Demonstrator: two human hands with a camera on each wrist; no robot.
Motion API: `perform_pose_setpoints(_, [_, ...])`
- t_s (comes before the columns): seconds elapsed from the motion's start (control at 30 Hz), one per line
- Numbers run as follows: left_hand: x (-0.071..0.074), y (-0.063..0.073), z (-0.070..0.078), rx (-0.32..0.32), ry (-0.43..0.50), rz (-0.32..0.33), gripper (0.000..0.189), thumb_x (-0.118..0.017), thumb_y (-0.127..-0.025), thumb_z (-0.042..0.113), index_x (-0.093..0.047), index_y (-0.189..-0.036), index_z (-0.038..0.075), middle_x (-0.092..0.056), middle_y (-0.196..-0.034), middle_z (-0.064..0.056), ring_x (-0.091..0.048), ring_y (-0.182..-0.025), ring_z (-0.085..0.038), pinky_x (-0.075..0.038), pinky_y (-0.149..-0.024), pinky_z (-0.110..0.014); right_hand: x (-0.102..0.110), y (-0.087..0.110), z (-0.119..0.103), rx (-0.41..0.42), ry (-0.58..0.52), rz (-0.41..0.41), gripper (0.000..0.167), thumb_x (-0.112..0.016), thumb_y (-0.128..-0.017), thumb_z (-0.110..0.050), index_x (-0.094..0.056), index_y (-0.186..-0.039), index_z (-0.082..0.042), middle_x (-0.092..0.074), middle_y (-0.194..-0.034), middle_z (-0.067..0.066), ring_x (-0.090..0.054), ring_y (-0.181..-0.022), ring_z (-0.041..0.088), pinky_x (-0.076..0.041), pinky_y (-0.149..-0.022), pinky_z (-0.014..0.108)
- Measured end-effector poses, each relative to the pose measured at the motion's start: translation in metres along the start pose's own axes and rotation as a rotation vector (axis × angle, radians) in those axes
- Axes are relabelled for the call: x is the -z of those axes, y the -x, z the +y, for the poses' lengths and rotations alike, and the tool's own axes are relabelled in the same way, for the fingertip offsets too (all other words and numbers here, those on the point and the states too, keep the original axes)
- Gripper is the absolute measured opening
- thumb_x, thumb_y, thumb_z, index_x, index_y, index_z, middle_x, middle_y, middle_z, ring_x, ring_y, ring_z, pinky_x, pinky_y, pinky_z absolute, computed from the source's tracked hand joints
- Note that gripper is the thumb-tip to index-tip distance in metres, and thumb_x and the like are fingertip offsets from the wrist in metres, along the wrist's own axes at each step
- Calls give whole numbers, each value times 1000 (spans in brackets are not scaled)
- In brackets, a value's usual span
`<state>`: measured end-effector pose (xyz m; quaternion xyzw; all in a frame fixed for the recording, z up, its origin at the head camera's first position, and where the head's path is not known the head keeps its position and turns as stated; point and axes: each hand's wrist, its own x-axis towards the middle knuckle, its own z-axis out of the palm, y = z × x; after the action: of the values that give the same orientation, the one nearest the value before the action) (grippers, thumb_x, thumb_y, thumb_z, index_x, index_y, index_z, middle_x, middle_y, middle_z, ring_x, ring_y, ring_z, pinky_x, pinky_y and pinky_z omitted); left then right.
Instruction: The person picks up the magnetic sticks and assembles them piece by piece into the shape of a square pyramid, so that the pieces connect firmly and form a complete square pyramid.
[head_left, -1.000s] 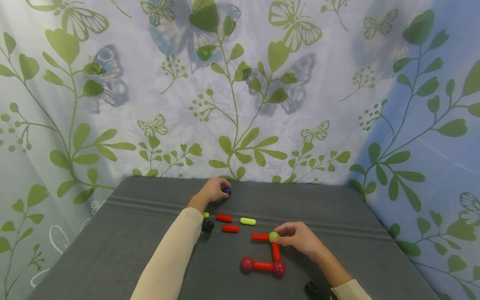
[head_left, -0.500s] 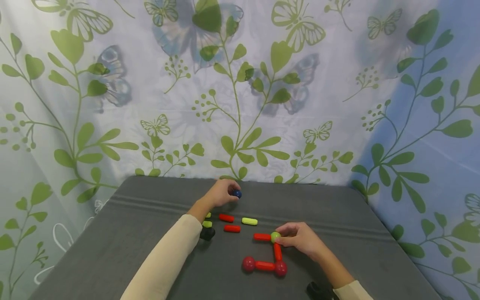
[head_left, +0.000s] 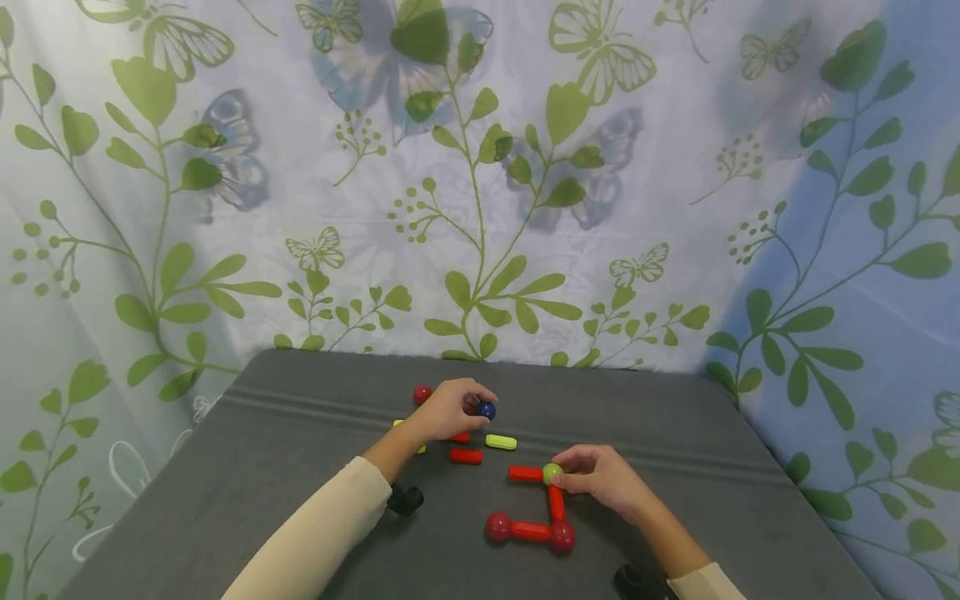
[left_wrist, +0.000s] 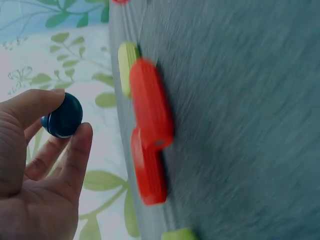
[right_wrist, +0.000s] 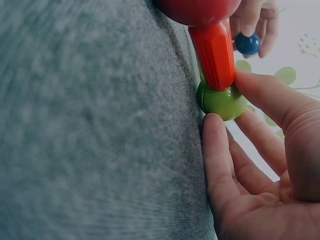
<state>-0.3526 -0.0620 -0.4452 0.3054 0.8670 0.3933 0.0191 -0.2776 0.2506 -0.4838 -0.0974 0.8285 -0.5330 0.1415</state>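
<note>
Behind everything hangs a leaf-and-butterfly curtain (head_left: 480, 167), at the far edge of the grey counter (head_left: 637, 417). On the counter lies a joined piece (head_left: 531, 532) of three red rods and three balls, with a gap along its left side. My right hand (head_left: 602, 478) pinches its green ball (head_left: 552, 474) between thumb and fingers, probably to keep the piece from sliding. My left hand (head_left: 447, 408), apart from the right, holds a blue ball (head_left: 486, 410) above the counter by thumb and fingertips, which I judge leaves much of its surface free. That arm stands in the way: it partly covers a loose red rod (head_left: 460, 437) and some yellow bits (head_left: 422, 449), one rod or two, I cannot tell. Another red rod (head_left: 466, 456) and a yellow rod (head_left: 501, 442) lie uncovered; a red ball (head_left: 422, 394) sits beyond my wrist.
</note>
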Motion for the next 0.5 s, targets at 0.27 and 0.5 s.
perform_pose_setpoints(0.27, [-16,24,11,42,149,-20,25,-81,-89,13,-73,-113,16,-73,-109,-3,-69,-100,-18,-60,-87,-33,-1,2,-1,-7,-8,3,37,-84,-85,-20,-74,-115,-1,-75,-100,6,-67,-85,17,-58,-71,31])
perform_pose_setpoints(0.5, [-30,41,17,86,198,-22,25,-83,-87,16,-74,-110,17,-73,-106,0,-68,-96,-16,-59,-82,-29,-1,2,0,-8,-10,5,37,-84,-85,-21,-74,-115,-2,-75,-100,5,-67,-86,17,-58,-72,31])
